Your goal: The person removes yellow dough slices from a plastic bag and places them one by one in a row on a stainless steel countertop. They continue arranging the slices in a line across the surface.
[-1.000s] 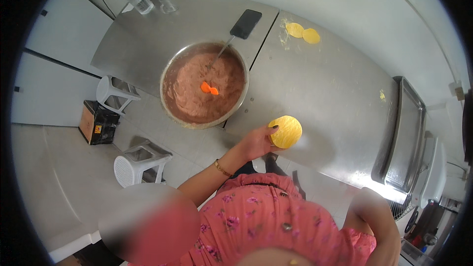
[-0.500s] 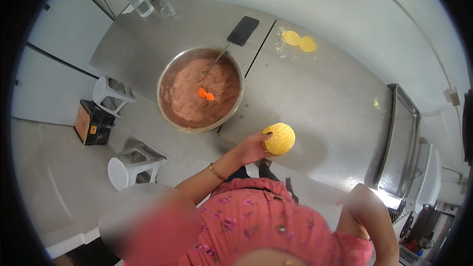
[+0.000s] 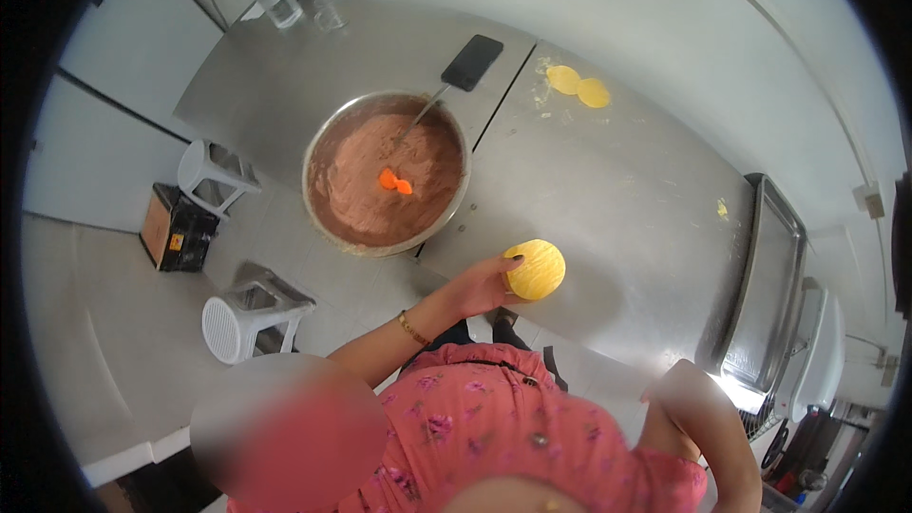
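Note:
My left hand is closed around the edge of a yellow round disc, with the thumb on top. Whether it is one disc or a thin stack, I cannot tell. The hand is over the near edge of the steel table. My right arm is bent at the lower right; its hand is out of the picture. A large metal bowl of pinkish-brown mixture stands left of my left hand. An orange piece lies on the mixture, and a thin-handled tool leans in it.
Two flat yellow discs lie at the back among crumbs. A dark phone-like slab is by the bowl. At the far left is a clear jug. A metal tray lines the right end. White stools and a box occupy the floor.
The whole view has shifted slightly. My left hand still holds the yellow disc in nearly the same place, and the bowl's contents look unchanged.

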Demonstrator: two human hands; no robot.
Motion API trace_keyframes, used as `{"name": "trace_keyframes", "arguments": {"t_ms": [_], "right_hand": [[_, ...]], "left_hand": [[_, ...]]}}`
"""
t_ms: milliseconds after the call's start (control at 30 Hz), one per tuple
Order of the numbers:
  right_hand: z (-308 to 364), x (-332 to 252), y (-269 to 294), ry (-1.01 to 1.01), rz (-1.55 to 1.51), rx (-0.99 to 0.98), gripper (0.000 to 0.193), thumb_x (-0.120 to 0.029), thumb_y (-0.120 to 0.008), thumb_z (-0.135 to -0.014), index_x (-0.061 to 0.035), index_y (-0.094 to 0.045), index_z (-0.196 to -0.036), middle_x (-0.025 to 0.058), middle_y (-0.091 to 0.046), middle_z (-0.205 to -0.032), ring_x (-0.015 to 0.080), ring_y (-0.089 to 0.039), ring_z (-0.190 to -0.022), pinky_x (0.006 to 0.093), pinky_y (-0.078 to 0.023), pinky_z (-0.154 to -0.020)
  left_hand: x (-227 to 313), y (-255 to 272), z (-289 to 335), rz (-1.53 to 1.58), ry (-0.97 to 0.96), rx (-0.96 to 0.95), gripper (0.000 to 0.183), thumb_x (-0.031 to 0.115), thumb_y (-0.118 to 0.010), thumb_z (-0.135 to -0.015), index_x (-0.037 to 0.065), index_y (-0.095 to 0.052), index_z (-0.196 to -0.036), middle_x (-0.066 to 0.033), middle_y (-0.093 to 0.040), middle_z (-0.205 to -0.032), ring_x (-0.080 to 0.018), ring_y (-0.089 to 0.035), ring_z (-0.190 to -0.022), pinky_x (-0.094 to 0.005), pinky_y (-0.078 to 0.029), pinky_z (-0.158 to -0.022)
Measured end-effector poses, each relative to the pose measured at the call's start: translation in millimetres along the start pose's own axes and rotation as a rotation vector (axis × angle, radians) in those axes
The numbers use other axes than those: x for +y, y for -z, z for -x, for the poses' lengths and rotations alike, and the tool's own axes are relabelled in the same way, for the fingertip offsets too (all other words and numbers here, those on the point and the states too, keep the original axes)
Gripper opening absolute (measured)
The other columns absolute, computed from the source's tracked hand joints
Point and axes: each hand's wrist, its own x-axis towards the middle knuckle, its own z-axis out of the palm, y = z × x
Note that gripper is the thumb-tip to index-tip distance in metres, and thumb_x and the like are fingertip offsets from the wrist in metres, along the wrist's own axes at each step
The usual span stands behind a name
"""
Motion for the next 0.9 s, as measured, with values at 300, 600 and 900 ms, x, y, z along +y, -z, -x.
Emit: {"name": "trace_keyframes", "arguments": {"t_ms": [300, 600, 900], "right_hand": [[43.5, 27.3, 20.5, -0.125, -0.134, 0.299, 0.001, -0.012, -0.058, -0.076, -0.0112, -0.059, -0.076, 0.0012, -0.056, -0.076, 0.0162, -0.050, -0.070, 0.0327, -0.037, -0.065], [74.4, 118.8, -16.6, -0.832, 0.123, 0.886, 0.020, -0.020, -0.052, -0.080, -0.0083, -0.043, -0.067, 0.0063, -0.053, -0.066, 0.0209, -0.046, -0.055, 0.0344, -0.033, -0.050], [14.9, 155.4, -20.6, -0.352, 0.128, 0.555, 0.015, -0.019, -0.059, -0.083, -0.0066, -0.061, -0.074, 0.0038, -0.053, -0.076, 0.0221, -0.052, -0.070, 0.0371, -0.038, -0.069]], "left_hand": [[1.3, -3.9, -16.2, -0.012, 0.063, -0.060, 0.045, 0.025, -0.054, -0.089, 0.005, -0.040, -0.127, -0.0109, -0.050, -0.123, -0.0233, -0.050, -0.114, -0.0415, -0.041, -0.098], [3.9, -11.1, -21.5, -0.103, 0.096, -0.135, 0.043, 0.025, -0.053, -0.089, 0.006, -0.042, -0.126, -0.0090, -0.052, -0.123, -0.0213, -0.051, -0.113, -0.0408, -0.041, -0.098], [10.9, -5.2, -15.6, -0.106, 0.151, -0.086, 0.050, 0.022, -0.053, -0.089, 0.004, -0.035, -0.132, -0.0116, -0.045, -0.130, -0.0250, -0.045, -0.120, -0.0444, -0.037, -0.101]]}}
